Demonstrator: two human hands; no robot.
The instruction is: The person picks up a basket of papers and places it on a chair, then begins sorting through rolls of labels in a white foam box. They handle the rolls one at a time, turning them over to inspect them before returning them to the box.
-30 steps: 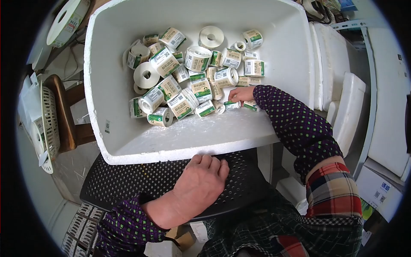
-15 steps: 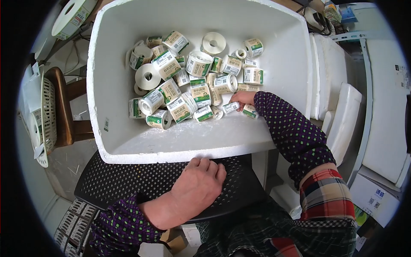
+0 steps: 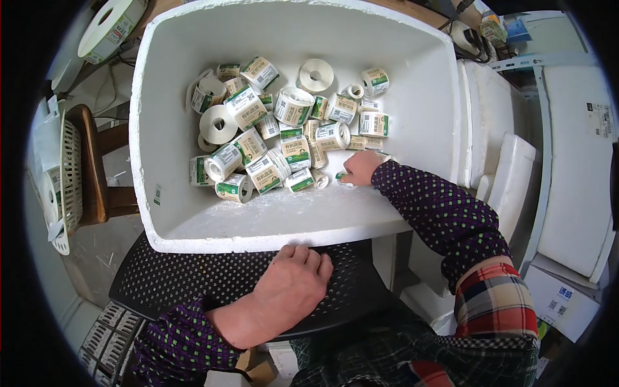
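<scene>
A white foam box (image 3: 284, 240) holds a pile of label rolls (image 3: 295, 152) printed green, beige and white. My right hand (image 3: 362, 168) reaches into the box, its fingers closed round a small label roll (image 3: 343, 178) low over the box floor, at the pile's right front. The hand covers most of this roll. Against the front rim, my left hand (image 3: 293, 284) is closed with its fingers curled at the foam edge; the fingertips are out of sight. A wide white roll (image 3: 315, 75) rests at the back of the pile.
Under the box's front is a black perforated chair seat (image 3: 193, 274). To the left stand a wooden chair (image 3: 87, 155) and a cream basket (image 3: 72, 174). White foam pieces (image 3: 509, 174) lean at the right. A large label roll (image 3: 109, 29) sits at upper left.
My right hand has shifted a little left and down, and the small roll is turned and more covered by it. My left hand stays at the rim.
</scene>
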